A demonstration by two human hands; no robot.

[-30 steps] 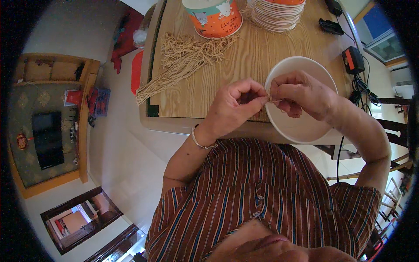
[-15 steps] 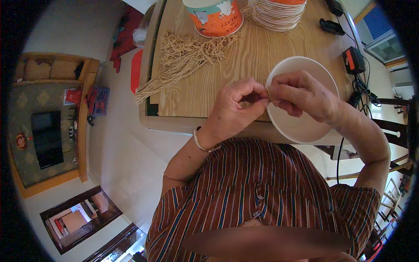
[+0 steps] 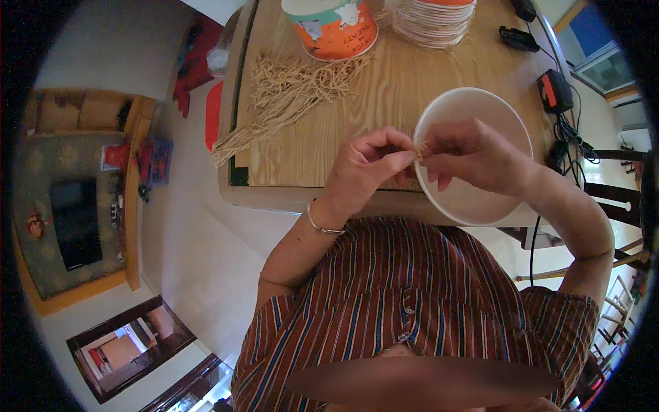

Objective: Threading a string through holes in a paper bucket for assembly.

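In front of me a white paper bucket (image 3: 480,206) stands at the table's near edge, its open mouth toward me. My left hand (image 3: 357,172) pinches a short piece of tan paper cord (image 3: 420,150) at the bucket's left rim, thumb against forefinger. My right hand (image 3: 480,158) reaches across the bucket's mouth, and its closed fingertips grip the same cord, close to the left fingertips. The fingers hide most of the cord, so I cannot tell whether it is knotted or passes through the bucket's wall.
A loose bundle of tan paper cords (image 3: 295,96) lies on the wooden table (image 3: 384,89) to the left. Behind it stands an orange and teal printed bucket (image 3: 336,31), beside a stack of nested buckets (image 3: 432,24). Black cables and an orange-black adapter (image 3: 556,91) line the right edge.
My right hand has turned slightly, its fingers now more curled over the cord, and a small tuft shows between the fingertips. Both hands stay at the bucket's left rim.
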